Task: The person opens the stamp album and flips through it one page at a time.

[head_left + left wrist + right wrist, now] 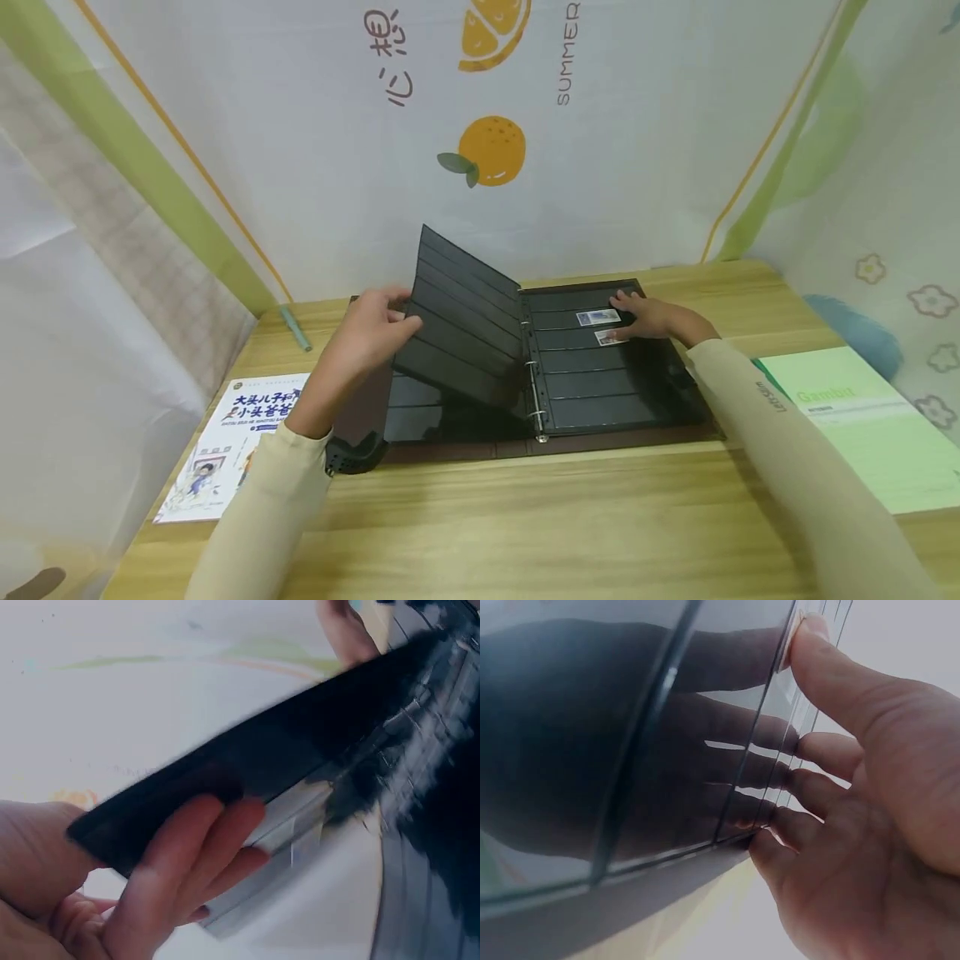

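Observation:
A ring-bound stamp album (pixel 510 451) with black strip-pocket pages lies spread on the wooden table. My left hand (pixel 367 329) pinches the outer edge of one black page (pixel 465 321), which stands raised and tilted over the left side. In the left wrist view the thumb is on one face of that page (pixel 232 757) and the fingers are on the other. My right hand (pixel 651 319) rests on the right-hand page (pixel 588 383), fingers extended, as the right wrist view also shows. Near its fingertips are two stamps (pixel 598 317), the lower one partly covered by the thumb.
A white booklet with cartoon pictures (pixel 206 467) lies left of the album, partly behind my left arm. Behind it is a grey-green pen-like stick (pixel 295 327). A light green notebook (pixel 862 425) lies at the right. A printed curtain (pixel 600 183) hangs along the back.

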### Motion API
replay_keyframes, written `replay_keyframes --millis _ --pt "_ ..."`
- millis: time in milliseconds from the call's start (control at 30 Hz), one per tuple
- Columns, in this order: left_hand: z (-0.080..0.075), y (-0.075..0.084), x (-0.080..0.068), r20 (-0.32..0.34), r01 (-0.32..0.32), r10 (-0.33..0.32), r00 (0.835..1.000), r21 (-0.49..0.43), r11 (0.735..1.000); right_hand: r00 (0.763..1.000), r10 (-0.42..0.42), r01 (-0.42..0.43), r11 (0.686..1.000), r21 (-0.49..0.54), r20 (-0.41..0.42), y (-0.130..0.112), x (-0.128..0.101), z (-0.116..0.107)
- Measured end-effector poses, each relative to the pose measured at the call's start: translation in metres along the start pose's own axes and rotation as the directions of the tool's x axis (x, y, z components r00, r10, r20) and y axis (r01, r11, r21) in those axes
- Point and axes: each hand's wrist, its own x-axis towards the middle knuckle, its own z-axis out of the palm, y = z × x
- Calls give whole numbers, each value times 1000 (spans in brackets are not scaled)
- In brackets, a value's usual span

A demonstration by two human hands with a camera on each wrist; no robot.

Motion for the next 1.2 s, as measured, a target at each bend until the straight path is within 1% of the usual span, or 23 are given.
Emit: replay_keyframes --millis 67,200,267,367,467,633,733,900,967,1033,1100,1200 --pt "-3 -15 -2 28 31 -32 999 42 999 1000 5 -5 1000 -8 10 -1 2 1" --pt "-3 -45 -4 84 77 -84 993 84 993 999 17 -17 1000 -18 30 -3 1 -2" --pt "2 -57 -3 108 97 -107 988 95 991 999 11 -11 1000 -16 30 -4 -1 -3" --pt "9 -71 -2 133 126 -139 981 105 986 1000 2 -2 1000 -17 23 -6 -2 -5" --pt "15 -80 -1 133 137 -153 979 125 983 1000 0 0 1000 -15 19 -6 -1 -4" --pt "21 -87 2 116 141 -163 980 177 974 1000 8 -8 1000 6 15 -3 -1 -2" --pt "24 -90 3 104 136 -159 982 198 971 1000 15 -15 1000 4 10 -4 -1 -2" --pt "29 -95 2 62 114 -133 989 250 961 1000 11 -11 1000 -10 8 -4 1 -2" --pt "33 -95 0 33 99 -115 993 305 947 1000 8 -8 1000 -16 7 -4 2 -2" --pt "38 -94 -2 -16 73 -72 997 374 925 1000 9 -9 1000 -11 7 -3 2 -1" --pt "45 -90 -5 -80 59 -24 997 470 881 1000 14 -14 1000 -6 6 -2 2 0" --pt "59 -80 -7 -177 54 62 982 583 810 1000 12 -12 1000 -7 2 0 3 0"
